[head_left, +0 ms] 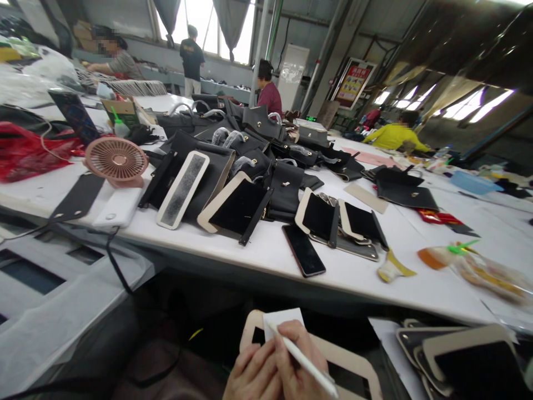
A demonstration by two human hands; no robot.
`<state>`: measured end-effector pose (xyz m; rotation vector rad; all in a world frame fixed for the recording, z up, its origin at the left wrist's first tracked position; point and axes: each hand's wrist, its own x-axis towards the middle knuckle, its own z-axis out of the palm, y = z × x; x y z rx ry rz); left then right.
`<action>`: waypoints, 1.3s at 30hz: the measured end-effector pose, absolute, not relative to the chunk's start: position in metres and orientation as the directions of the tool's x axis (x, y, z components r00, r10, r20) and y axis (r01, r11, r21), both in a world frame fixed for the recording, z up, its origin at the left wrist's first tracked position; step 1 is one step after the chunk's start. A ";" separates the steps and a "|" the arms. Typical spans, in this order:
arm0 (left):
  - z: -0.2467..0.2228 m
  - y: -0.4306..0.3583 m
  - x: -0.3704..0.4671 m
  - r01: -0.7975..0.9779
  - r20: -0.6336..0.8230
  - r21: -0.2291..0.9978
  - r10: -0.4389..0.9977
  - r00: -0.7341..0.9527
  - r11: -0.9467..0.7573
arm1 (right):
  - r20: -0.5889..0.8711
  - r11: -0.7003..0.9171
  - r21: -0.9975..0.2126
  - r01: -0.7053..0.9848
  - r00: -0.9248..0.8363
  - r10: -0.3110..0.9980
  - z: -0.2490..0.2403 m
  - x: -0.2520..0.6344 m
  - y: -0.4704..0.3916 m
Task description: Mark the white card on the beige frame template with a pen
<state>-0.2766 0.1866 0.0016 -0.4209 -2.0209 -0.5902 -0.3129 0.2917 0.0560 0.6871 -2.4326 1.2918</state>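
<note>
Panel (350, 354), bottom middle: right hand (306, 340) pinches stick (310, 365) by card (293, 316); left hand (254, 375) curls, grip hidden. Maybe marking; next needs steadiness.

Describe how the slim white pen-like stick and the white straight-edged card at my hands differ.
The slim white pen-like stick is long and narrow, while the white straight-edged card is broad and flat. The stick slants through the grip of your right hand; the card overlaps the beige-rimmed black panel. The stick looks rounded, whereas the card shows sharp corners. Both are white and partly covered by your hands.
</note>
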 end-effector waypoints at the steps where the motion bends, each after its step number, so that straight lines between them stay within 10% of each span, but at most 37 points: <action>1: 0.000 0.188 -0.277 0.515 0.879 0.242 0.039 -0.475 0.822 | 0.477 0.483 -0.684 -0.547 -0.836 -0.271 0.056 -0.313 0.292; 39: -0.010 0.190 -0.275 0.465 0.873 0.232 0.027 -0.487 0.855 | 0.466 0.503 -0.689 -0.523 -0.850 -0.246 0.062 -0.314 0.293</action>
